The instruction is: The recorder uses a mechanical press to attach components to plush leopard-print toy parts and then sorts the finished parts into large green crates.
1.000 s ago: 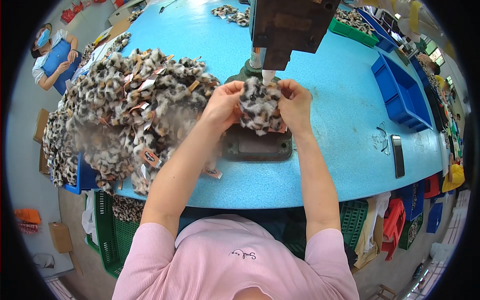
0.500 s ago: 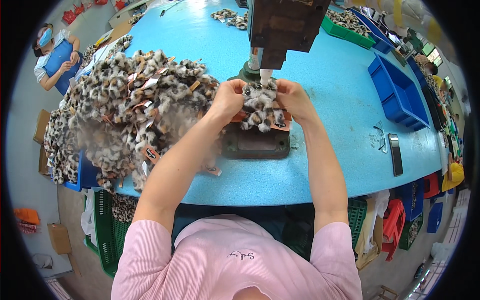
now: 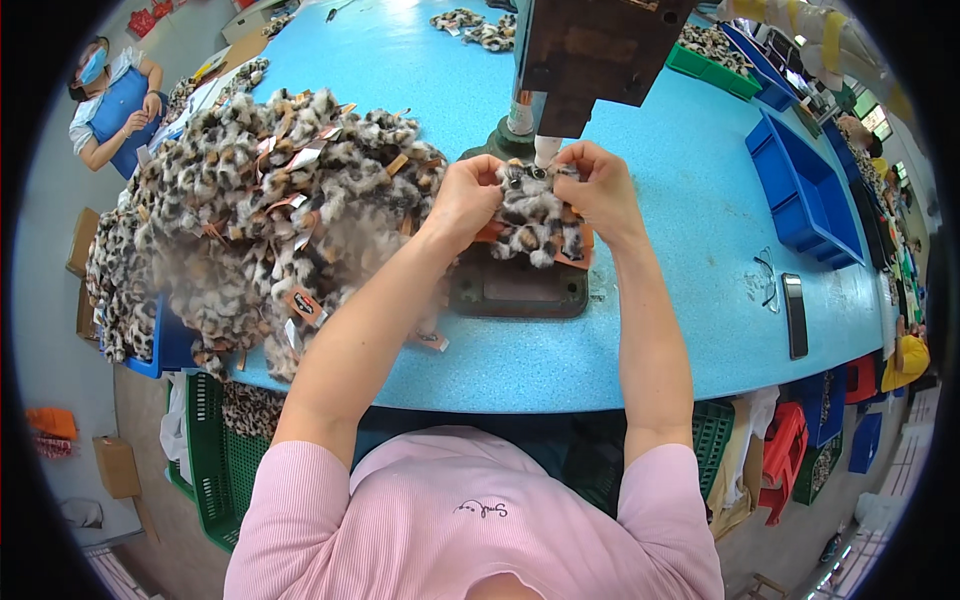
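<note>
Between my hands is a spotted plush toy (image 3: 532,213), grey, black and tan, with dark shiny eyes and an orange tag. Its head lies right under the white tip (image 3: 547,150) of a dark bench press (image 3: 590,55); whether tip and fur touch I cannot tell. My left hand (image 3: 468,197) pinches one side of the head. On the other side, my right hand (image 3: 603,190) grips it with bent fingers. Below the toy shows the press's dark green metal base (image 3: 520,290). A large heap of similar plush pieces (image 3: 270,210) with tags lies left of my left arm.
Eyeglasses (image 3: 767,278) and a black phone (image 3: 795,316) lie on the blue table (image 3: 690,330) at right. Beyond them stand a blue bin (image 3: 805,190) and a green tray (image 3: 713,68). Green crates (image 3: 215,460) sit below the front edge. At far left is another person (image 3: 118,110).
The view has shifted slightly, so press and toy appear farther right. My right hand has turned, its fingers now curled over the toy's head near the white tip. The toy tilts a little.
</note>
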Demonstrator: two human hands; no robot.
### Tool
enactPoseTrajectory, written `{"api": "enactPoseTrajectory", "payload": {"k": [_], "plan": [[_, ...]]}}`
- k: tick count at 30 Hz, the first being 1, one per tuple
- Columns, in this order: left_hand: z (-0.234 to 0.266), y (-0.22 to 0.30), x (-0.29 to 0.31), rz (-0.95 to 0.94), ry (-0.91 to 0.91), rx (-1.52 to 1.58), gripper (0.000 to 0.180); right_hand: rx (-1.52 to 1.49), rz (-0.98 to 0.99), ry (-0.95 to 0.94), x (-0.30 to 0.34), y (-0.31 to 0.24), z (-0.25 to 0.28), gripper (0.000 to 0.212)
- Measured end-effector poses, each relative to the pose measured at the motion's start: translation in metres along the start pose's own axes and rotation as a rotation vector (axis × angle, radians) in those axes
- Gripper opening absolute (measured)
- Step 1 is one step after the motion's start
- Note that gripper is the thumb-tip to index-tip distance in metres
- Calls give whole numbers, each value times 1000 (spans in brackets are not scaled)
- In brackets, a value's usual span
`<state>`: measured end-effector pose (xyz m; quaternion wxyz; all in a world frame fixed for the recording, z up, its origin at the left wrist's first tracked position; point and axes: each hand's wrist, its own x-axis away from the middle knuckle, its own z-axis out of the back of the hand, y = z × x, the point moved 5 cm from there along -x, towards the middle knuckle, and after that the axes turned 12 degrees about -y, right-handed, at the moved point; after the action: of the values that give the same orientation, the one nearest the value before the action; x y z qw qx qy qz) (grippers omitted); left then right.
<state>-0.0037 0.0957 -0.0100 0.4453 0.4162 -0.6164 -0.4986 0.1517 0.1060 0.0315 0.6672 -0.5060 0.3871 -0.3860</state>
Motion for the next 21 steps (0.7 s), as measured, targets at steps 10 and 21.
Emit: {"api": "enactPoseTrajectory", "payload": {"k": [10,21], "plan": [[2,-9,-4,-60,46,-162,7,-166,34,-15,7,8,-12,8],[1,5,0,-263,167,-633,15,-120,39,-30,0,16,-12,9]]}}
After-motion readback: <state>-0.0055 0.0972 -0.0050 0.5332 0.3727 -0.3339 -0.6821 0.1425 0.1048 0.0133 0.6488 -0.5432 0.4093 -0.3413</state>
